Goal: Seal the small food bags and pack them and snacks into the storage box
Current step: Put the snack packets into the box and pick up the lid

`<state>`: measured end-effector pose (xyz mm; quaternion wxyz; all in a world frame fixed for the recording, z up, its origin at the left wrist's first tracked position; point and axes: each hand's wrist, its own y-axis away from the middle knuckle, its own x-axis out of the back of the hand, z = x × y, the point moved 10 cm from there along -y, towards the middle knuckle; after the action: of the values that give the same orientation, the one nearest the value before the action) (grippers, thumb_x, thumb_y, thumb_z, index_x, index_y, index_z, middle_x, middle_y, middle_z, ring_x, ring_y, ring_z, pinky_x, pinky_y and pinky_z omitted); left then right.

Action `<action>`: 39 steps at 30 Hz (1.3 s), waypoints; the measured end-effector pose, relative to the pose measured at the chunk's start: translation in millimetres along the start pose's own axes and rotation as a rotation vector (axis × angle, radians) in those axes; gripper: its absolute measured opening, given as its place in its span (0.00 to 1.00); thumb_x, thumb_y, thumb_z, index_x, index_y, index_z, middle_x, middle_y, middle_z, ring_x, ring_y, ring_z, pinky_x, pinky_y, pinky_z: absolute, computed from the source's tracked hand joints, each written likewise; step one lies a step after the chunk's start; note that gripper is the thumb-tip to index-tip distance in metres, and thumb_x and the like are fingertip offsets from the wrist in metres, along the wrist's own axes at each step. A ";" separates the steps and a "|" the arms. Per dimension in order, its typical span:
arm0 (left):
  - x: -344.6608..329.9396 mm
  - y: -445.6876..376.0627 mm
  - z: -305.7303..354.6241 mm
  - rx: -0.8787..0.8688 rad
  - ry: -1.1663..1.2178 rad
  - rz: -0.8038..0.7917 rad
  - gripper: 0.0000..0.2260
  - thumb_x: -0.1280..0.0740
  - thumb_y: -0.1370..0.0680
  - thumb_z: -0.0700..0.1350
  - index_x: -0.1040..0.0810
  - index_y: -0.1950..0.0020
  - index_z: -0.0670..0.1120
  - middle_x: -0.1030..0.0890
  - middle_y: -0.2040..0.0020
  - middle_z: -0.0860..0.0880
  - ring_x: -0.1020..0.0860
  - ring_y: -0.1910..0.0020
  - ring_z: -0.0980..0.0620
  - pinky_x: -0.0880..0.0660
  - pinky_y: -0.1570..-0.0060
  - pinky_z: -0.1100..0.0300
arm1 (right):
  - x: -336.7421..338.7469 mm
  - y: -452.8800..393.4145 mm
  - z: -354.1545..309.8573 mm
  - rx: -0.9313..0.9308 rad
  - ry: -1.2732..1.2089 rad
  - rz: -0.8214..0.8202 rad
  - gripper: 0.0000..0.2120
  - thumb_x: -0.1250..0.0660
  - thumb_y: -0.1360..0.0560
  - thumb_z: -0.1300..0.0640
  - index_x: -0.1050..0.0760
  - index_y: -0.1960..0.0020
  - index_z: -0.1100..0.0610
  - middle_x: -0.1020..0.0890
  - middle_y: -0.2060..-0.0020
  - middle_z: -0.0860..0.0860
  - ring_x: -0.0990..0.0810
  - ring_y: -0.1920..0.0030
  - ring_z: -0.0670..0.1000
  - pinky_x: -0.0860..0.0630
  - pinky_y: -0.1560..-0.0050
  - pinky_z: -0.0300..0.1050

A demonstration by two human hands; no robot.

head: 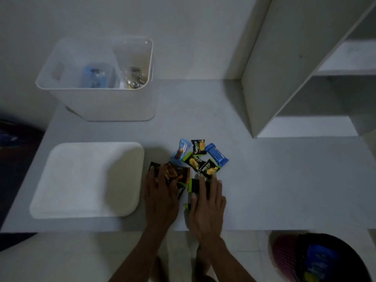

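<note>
A white storage box (pixel 114 102) stands at the back left of the table with clear food bags (pixel 132 76) inside it. Its white lid (pixel 85 180) lies flat in front of it. A heap of small snack packets sits right of the lid: black-and-green ones (pixel 198 147), a dark blue one (pixel 216 156) and a light blue one (pixel 183 148). My left hand (pixel 160 198) lies on the brown packets (pixel 175 176), fingers spread over them. My right hand (pixel 207 206) rests with straight fingers on a black-and-green packet (pixel 195 185).
A white shelf unit (pixel 305 64) rises at the right rear of the table. The table's front edge (pixel 81 231) runs just below the lid. A basket with coloured items (pixel 317 259) sits on the floor at bottom right.
</note>
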<state>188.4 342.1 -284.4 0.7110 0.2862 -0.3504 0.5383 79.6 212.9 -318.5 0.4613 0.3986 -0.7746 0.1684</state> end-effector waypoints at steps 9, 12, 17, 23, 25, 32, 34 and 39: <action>-44.9 -18.2 -14.4 0.002 -0.214 0.044 0.25 0.48 0.19 0.55 0.39 0.23 0.48 0.42 0.22 0.40 0.47 0.22 0.38 0.44 0.26 0.40 | -1.9 -64.9 13.6 0.096 0.154 0.055 0.28 0.46 0.19 0.41 0.49 0.21 0.41 0.60 0.20 0.51 0.63 0.22 0.61 0.50 0.28 0.74; -46.9 -21.8 -14.8 0.001 -0.321 0.055 0.26 0.46 0.19 0.57 0.38 0.23 0.48 0.40 0.22 0.39 0.46 0.23 0.36 0.48 0.26 0.41 | 5.1 -90.8 11.2 0.188 0.218 0.013 0.29 0.46 0.22 0.35 0.47 0.22 0.37 0.58 0.20 0.53 0.65 0.22 0.64 0.50 0.31 0.76; -78.7 -35.3 -42.6 -0.029 -0.659 -0.172 0.31 0.63 0.20 0.63 0.41 0.22 0.53 0.41 0.21 0.46 0.52 0.21 0.37 0.56 0.25 0.40 | 0.1 -115.2 9.3 0.267 0.295 -0.070 0.27 0.50 0.22 0.31 0.43 0.24 0.36 0.45 0.21 0.53 0.53 0.22 0.65 0.45 0.30 0.73; -49.9 -32.3 -15.4 -0.090 -0.433 0.106 0.25 0.45 0.20 0.64 0.24 0.33 0.49 0.25 0.33 0.43 0.33 0.29 0.38 0.36 0.33 0.42 | 2.4 -100.5 -0.4 0.348 0.285 0.036 0.20 0.45 0.20 0.38 0.25 0.36 0.46 0.27 0.32 0.52 0.33 0.30 0.59 0.36 0.35 0.66; -37.3 -25.3 -8.0 -0.108 -0.418 0.227 0.23 0.38 0.23 0.63 0.22 0.36 0.50 0.22 0.39 0.44 0.29 0.35 0.38 0.30 0.41 0.44 | 6.9 -92.5 0.3 0.357 0.242 0.122 0.18 0.41 0.20 0.41 0.22 0.41 0.51 0.23 0.37 0.53 0.28 0.35 0.59 0.32 0.38 0.63; -35.3 -32.5 -4.0 -0.173 -0.451 0.262 0.21 0.40 0.22 0.61 0.20 0.38 0.50 0.21 0.46 0.45 0.28 0.44 0.40 0.30 0.53 0.47 | 1.2 -96.5 -12.6 0.413 0.319 0.045 0.23 0.48 0.19 0.38 0.38 0.25 0.41 0.37 0.24 0.50 0.32 0.34 0.57 0.33 0.42 0.58; -35.1 -34.4 -5.7 -0.177 -0.440 0.281 0.20 0.40 0.20 0.60 0.20 0.39 0.49 0.21 0.49 0.45 0.27 0.46 0.40 0.28 0.55 0.48 | -1.4 -100.7 -17.4 0.459 0.348 0.031 0.22 0.48 0.19 0.39 0.35 0.27 0.41 0.33 0.26 0.48 0.30 0.35 0.58 0.33 0.46 0.57; -33.8 -34.0 -6.6 -0.189 -0.415 0.305 0.18 0.40 0.19 0.59 0.18 0.42 0.49 0.22 0.55 0.44 0.26 0.53 0.41 0.27 0.66 0.52 | 1.1 -98.8 -16.0 0.467 0.291 0.126 0.18 0.42 0.20 0.41 0.25 0.35 0.46 0.22 0.39 0.48 0.26 0.43 0.56 0.32 0.55 0.50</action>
<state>216.7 319.5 -316.5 0.5582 0.2670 -0.5763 0.5338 165.0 160.6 -319.8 0.4523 0.4168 -0.6635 0.4260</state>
